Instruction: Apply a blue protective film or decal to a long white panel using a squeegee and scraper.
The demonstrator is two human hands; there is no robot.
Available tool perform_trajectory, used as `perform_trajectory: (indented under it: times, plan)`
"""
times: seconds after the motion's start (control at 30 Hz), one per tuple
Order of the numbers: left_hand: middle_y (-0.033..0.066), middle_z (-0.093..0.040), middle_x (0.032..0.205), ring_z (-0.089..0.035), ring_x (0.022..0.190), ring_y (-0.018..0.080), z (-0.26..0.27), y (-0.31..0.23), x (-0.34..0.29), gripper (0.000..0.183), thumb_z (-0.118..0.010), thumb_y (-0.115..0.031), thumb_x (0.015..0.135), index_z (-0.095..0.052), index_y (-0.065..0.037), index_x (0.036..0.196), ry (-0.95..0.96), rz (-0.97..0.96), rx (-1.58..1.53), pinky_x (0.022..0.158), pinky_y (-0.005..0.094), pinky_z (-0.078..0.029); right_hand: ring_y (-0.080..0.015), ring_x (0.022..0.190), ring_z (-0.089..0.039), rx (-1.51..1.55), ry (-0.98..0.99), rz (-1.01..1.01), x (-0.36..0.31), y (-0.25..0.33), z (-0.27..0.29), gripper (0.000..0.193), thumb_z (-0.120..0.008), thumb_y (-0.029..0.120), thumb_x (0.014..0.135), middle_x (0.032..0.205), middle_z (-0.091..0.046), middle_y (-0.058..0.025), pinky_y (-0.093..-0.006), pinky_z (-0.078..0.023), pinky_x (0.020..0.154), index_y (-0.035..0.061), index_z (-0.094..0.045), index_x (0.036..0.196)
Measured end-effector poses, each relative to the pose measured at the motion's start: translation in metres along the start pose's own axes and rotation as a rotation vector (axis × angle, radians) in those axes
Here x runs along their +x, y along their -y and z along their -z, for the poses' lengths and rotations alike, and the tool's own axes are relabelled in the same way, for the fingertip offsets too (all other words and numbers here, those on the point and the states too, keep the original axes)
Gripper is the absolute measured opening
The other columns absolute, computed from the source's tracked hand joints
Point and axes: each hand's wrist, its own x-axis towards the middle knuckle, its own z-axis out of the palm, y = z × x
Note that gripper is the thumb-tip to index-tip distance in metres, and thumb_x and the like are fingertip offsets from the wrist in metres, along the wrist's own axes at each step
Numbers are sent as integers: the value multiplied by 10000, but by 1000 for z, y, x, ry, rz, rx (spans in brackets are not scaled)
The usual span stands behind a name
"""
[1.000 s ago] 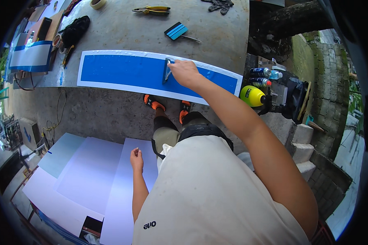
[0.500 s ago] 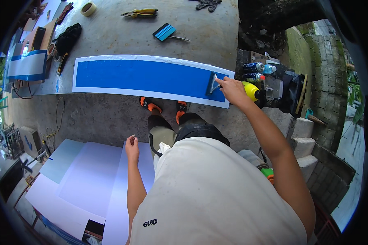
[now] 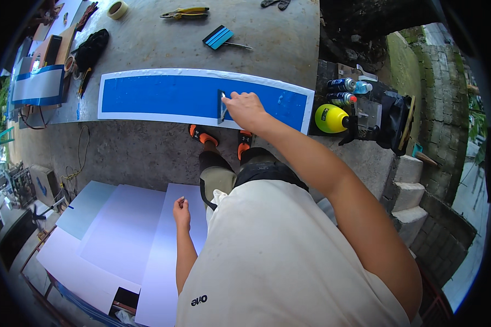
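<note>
My right hand (image 3: 246,110) is closed on a squeegee (image 3: 221,111) with a long straight blade. The blade stands across a long blue film strip (image 3: 153,97) and touches its surface, right of the middle. Around the blue runs a white border, part of a long panel (image 3: 105,115) lying along the near edge of the table. Water beads and wet patches show on the blue to the right of the squeegee. My left hand (image 3: 181,211) hangs low beside my body, empty, its fingers loosely bent, over white sheets (image 3: 120,218).
On the metal table (image 3: 163,46) lie a blue-and-black scraper card (image 3: 218,37), yellow-handled pliers (image 3: 184,13), a tape roll (image 3: 117,10) and a dark glove (image 3: 276,4). To the right stand a yellow spray bottle (image 3: 330,118) and spray cans (image 3: 341,85). Concrete steps (image 3: 409,193) rise at right.
My right hand has drawn the squeegee leftward along the blue film, from near its right end. The yellow bottle, earlier partly hidden by my hand, now shows fully. My left hand has shifted slightly.
</note>
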Motion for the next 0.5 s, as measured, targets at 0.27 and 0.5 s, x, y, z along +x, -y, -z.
perform_trajectory:
  times: [0.27, 0.5]
  plan:
    - [58, -653, 980, -590, 887, 139, -11, -24, 20, 290, -613, -152, 946, -602, -17, 1202, 69, -32, 19, 805, 283, -474, -304, 890, -666, -75, 45, -204, -154, -120, 11, 450, -655, 132, 864, 979, -631, -123, -427, -516, 754, 142, -592, 1309]
    - [62, -652, 1006, -592, 906, 135, -14, -70, 25, 279, -613, -155, 952, -602, -14, 1193, 58, -119, -61, 809, 273, -472, -303, 923, -670, -129, 102, -283, -165, -135, 30, 372, -590, 124, 901, 1012, -643, -120, -442, -522, 775, 143, -609, 1272]
